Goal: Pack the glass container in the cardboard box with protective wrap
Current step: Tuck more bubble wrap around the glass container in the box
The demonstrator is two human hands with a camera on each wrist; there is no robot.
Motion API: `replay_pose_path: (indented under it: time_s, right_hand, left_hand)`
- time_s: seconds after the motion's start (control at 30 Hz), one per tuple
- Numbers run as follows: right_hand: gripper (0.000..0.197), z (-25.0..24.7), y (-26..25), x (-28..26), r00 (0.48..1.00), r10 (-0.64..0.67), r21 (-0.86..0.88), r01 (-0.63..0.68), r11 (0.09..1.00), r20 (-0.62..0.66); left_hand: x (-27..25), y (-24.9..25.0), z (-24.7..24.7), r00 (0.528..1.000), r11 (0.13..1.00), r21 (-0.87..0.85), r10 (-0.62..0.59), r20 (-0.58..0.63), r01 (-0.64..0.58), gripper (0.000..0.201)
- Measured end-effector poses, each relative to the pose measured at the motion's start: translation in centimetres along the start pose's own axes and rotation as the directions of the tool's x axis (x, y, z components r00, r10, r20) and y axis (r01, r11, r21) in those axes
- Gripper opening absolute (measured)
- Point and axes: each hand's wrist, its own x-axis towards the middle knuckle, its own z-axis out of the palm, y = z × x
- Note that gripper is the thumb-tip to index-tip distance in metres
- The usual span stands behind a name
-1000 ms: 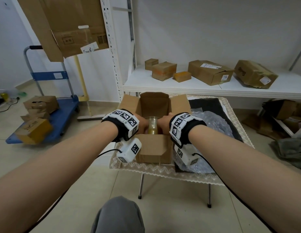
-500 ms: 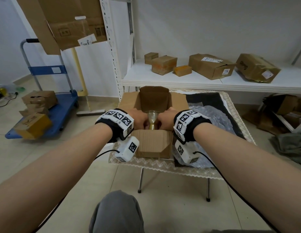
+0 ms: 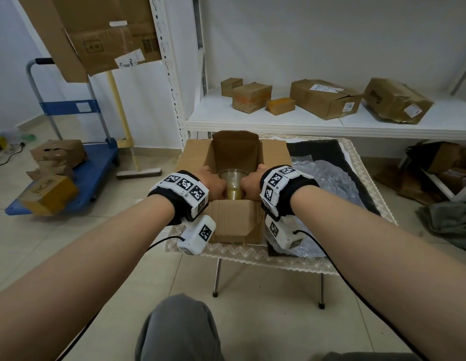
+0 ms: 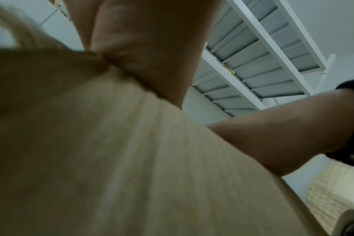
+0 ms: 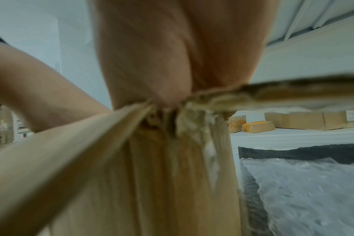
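The left hand (image 3: 212,182) and the right hand (image 3: 251,182) reach down into the open cardboard box (image 3: 233,220) from either side of the glass container (image 3: 232,185), each touching it. Their fingers are hidden inside the box, so I cannot tell whether they curl round the glass or lie flat against it. The container stands upright inside the box. The box sits on the desk (image 3: 357,162), with the bubble wrap (image 3: 328,178) just right of the box.
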Motion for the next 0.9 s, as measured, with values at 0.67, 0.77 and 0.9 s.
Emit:
replay_pose_path:
  time_s: [0.67, 0.77, 0.9]
  right_hand:
    - [0.021, -3.3, -0.4, -8.3, 0.944, -0.035, 0.531, 0.215, 0.820, -0.328]
    - [0.031, -3.3, 0.7, -9.0, 0.885, 0.118, 0.781, 0.327, 0.531, -0.451]
    - [0.036, -3.8, 3.0, -11.7, 0.753, 0.348, 0.820, 0.435, 0.372, -0.558]
  left_hand:
    - [0.3, -0.4, -0.6, 0.993, 0.980, -0.195, -0.051, -0.109, 0.029, 0.027]
    - [-0.2, -0.2, -2.1, 0.983, 0.949, -0.314, -0.090, -0.161, 0.035, 0.022]
    - [-1.7, 0.7, -5.6, 0.933, 0.954, -0.295, -0.161, -0.321, 0.063, 0.012]
